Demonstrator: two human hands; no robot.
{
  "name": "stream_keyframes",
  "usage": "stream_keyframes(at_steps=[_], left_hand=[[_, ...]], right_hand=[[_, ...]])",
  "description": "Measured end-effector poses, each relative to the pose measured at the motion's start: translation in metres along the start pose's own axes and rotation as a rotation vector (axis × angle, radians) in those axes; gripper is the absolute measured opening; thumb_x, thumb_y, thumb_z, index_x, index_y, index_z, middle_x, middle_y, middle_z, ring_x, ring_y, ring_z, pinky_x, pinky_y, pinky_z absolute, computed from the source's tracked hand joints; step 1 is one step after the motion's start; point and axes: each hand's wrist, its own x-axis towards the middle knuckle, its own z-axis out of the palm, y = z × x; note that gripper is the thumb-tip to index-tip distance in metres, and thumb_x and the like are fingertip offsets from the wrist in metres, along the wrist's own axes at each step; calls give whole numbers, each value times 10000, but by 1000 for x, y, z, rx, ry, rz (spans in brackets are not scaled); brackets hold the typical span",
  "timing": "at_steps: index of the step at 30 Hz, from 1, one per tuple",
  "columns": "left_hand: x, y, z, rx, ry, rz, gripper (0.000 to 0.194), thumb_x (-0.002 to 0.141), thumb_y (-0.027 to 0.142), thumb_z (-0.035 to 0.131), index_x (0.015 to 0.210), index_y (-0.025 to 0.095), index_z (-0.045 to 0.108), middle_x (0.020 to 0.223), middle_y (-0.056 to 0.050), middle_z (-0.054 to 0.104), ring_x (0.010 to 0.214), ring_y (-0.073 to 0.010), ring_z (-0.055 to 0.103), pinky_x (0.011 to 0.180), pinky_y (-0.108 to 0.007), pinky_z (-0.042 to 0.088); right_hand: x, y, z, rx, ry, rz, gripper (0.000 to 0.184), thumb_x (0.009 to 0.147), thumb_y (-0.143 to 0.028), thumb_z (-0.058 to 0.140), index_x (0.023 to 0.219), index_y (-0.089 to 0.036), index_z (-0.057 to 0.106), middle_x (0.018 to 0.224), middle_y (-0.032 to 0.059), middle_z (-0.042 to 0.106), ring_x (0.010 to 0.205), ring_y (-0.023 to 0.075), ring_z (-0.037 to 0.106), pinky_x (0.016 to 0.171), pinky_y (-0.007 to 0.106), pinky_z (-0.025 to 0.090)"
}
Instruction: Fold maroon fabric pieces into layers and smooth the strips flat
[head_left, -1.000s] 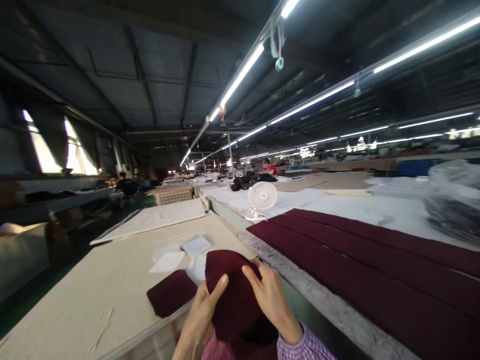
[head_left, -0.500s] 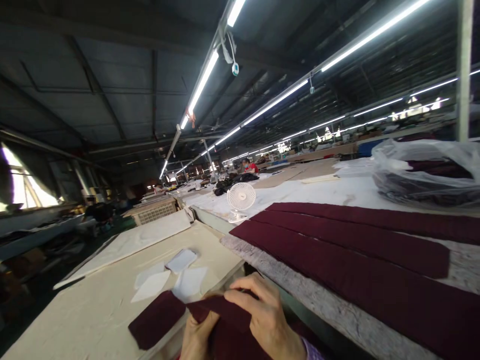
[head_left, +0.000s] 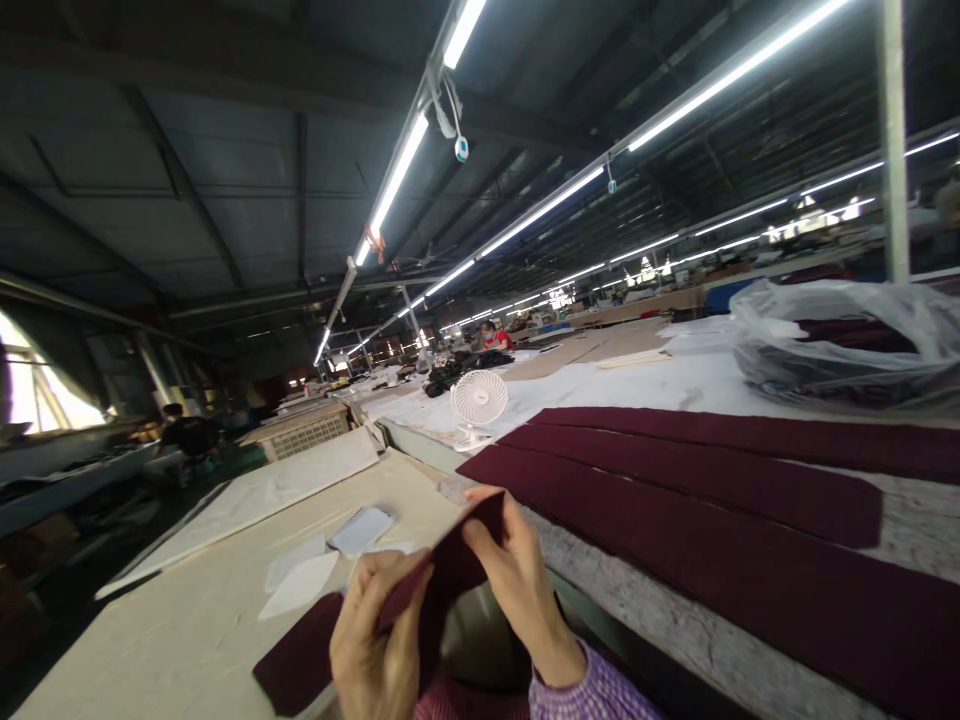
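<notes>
At six o'clock, the left hand (head_left: 375, 635) and right hand (head_left: 519, 585) pinch one maroon cloth (head_left: 456, 562), apparently spreading its edge; even tension seems called for next.

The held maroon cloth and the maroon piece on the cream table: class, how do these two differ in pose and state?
The held cloth is raised, gripped by the left hand and right hand; the table piece lies on the cream table.
The held cloth is bent and hangs down between the hands, while the table piece lies flat.
Both are dark maroon.
</notes>
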Motion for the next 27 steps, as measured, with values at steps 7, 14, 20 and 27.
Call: stream_keyframes(at_steps=[7, 14, 20, 27], left_hand=[[-14, 1, -4, -128, -35, -210, 351, 680, 464, 698, 902, 193, 706, 790, -40, 656, 688, -188, 599, 657, -287, 498], [-21, 6, -7, 78, 70, 50, 231, 643, 376, 745, 825, 234, 740, 791, -37, 624, 732, -174, 581, 687, -263, 490], [-19, 7, -14, -237, -44, -370, 338, 543, 405, 805, 744, 177, 656, 675, -21, 614, 629, -185, 588, 583, -284, 494], [-21, 11, -15, -142, 42, -101, 300, 599, 414, 769, 788, 211, 654, 713, -12, 619, 662, -172, 573, 602, -259, 471]], right_hand=[[-12, -13, -8, -294, -200, -339, 121, 844, -259, 595, 882, -207, 697, 851, 60, 629, 820, 186, 591, 731, 293, 476], [-9, -11, -7, -88, -222, -43, 182, 889, -272, 534, 1017, -216, 650, 837, 28, 658, 797, 171, 623, 702, 261, 501], [-15, -23, -6, -168, -182, -250, 116, 863, -225, 560, 927, -211, 656, 848, 35, 648, 811, 170, 613, 735, 267, 488], [-17, -23, -4, -215, -225, -363, 86, 840, -198, 594, 884, -214, 665, 817, 35, 638, 770, 161, 610, 703, 262, 491]])
